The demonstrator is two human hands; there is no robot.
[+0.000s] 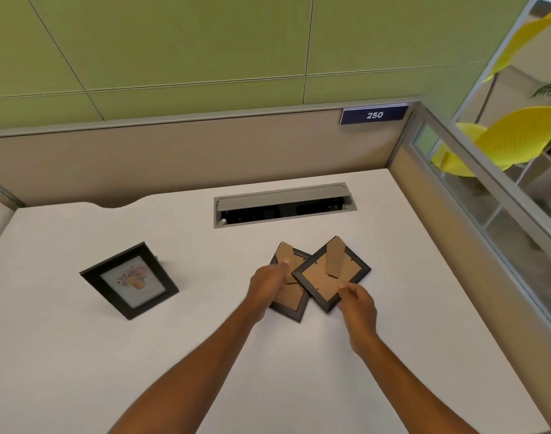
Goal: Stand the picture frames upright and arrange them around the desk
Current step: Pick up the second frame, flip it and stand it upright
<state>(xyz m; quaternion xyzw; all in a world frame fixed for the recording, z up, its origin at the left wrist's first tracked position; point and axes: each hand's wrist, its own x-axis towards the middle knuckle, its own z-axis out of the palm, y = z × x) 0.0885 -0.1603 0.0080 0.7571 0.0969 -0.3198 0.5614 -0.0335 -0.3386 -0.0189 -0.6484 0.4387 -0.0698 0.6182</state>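
One black picture frame (130, 281) with a flower print stands upright on the left of the white desk (80, 355). Two more black frames lie face down in the middle, brown backs and stands showing. The right frame (326, 275) overlaps the left frame (291, 300). My left hand (266, 285) rests on the lower frame's back, fingers at the upper frame's left edge. My right hand (357, 303) pinches the near corner of the upper frame.
An open grey cable tray (283, 203) is set into the desk behind the frames. Beige partition walls (174, 158) close the back and right sides, with a sign reading 250 (374, 114). Yellow chairs (518, 136) stand beyond the glass.
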